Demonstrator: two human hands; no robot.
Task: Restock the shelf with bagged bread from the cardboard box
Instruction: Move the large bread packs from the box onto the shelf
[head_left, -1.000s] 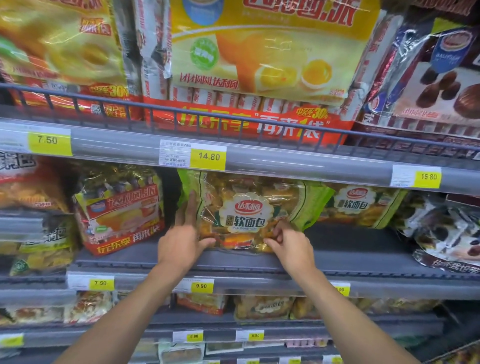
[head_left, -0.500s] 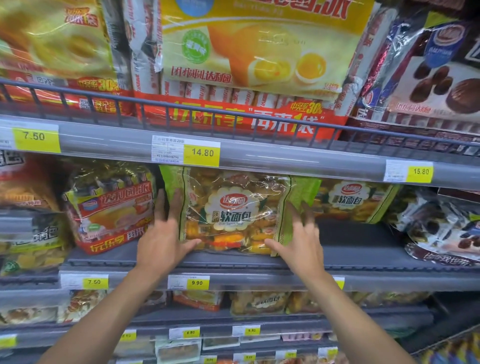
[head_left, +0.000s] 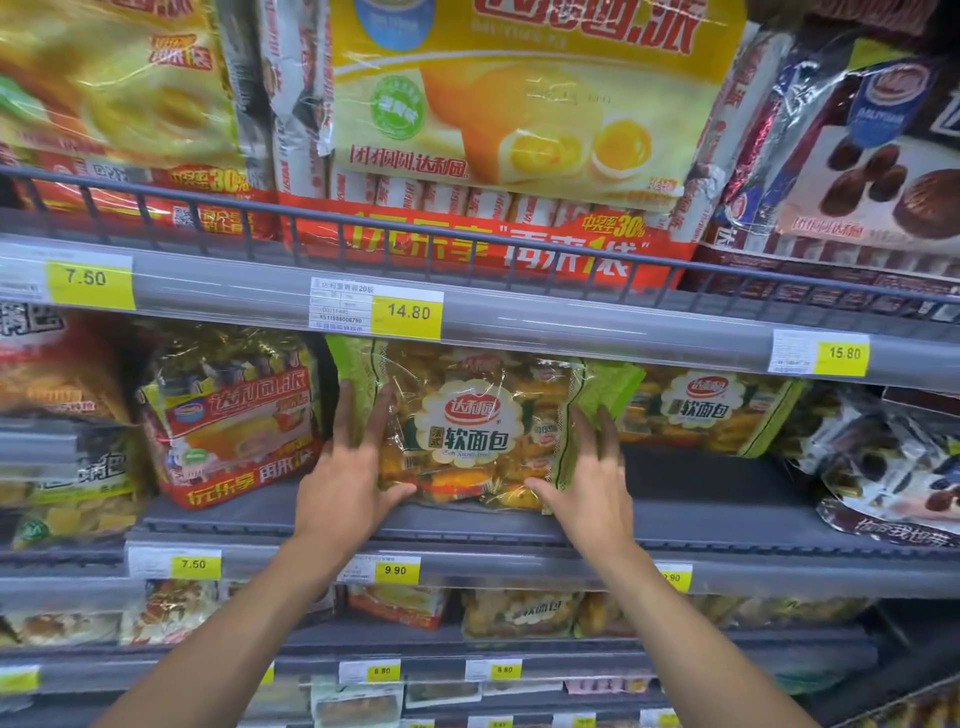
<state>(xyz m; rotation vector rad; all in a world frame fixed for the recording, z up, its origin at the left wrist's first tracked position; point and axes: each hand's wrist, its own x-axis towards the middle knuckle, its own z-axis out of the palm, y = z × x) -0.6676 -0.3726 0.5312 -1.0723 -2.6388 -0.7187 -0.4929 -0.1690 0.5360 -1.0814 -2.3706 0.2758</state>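
Observation:
A green and clear bag of soft bread stands upright on the grey middle shelf. My left hand lies flat against the bag's left side, fingers straight and pointing up, thumb under its lower edge. My right hand lies against its right side the same way, fingers spread. A second bag of the same bread stands behind and to the right. The cardboard box is out of view.
A red and yellow cake bag stands just left of the bread. Dark chocolate-snack bags lie at the right end. The upper shelf rail hangs close above the bag. More bread bags fill the lower shelf.
The bread bag has been pushed upright and slightly left. My right hand left the bag's lower middle, opened and moved to its right side. My left hand stayed on the left side.

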